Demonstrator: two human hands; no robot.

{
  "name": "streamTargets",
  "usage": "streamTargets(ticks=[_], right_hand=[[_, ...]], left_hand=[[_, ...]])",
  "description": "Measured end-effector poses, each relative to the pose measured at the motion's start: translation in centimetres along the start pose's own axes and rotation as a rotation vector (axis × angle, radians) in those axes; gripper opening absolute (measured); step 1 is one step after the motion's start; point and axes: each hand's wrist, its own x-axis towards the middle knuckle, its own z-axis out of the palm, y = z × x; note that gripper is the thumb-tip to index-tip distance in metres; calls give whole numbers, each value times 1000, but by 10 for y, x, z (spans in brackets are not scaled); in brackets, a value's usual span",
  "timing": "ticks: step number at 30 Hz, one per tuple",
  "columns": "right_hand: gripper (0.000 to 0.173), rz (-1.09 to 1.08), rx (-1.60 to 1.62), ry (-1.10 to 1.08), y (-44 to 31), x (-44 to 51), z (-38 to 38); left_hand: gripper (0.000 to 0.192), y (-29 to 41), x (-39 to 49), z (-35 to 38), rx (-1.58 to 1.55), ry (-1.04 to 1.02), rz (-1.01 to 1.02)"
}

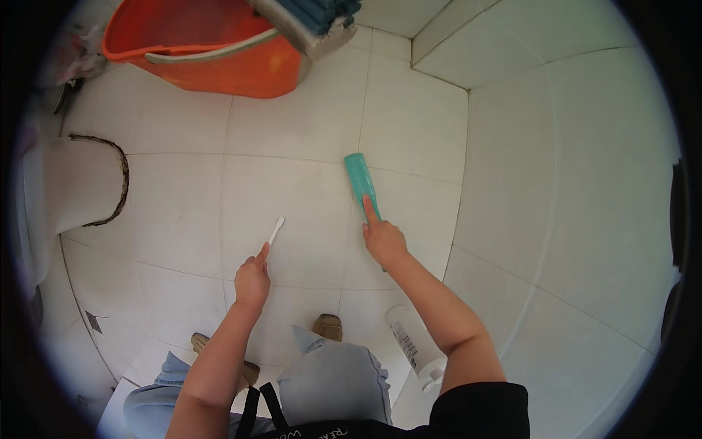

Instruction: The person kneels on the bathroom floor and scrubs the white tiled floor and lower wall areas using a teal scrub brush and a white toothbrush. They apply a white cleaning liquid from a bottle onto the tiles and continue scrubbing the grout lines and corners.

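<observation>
My left hand [253,281] is closed round the handle of a white toothbrush [277,226], its head pointing up and to the right over the tiled floor [290,189]. To the right of it, my right hand [385,240] grips the handle of a teal scrubbing brush [359,173], with the index finger stretched along the handle. The brush's flat back faces up; its underside is hidden. Beside my right forearm a white plastic bottle [414,343] with a printed label and a flip cap lies on the floor.
An orange bucket [236,74] with a pale handle stands at the top left, a blue mop head [318,13] at its rim. A white toilet base [88,184] with dark sealant is at the left. Tiled walls [504,164] rise at the right. A floor drain [94,322] is at the lower left.
</observation>
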Motion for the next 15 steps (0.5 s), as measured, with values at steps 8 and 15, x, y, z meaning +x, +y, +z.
streamTargets(ticks=[8, 15], right_hand=[[69, 12, 9, 180, 12, 25, 3], [66, 5, -46, 158, 30, 15, -12]], left_hand=[[48, 58, 56, 7, -15, 31, 109], [42, 99, 65, 35, 32, 20, 273]])
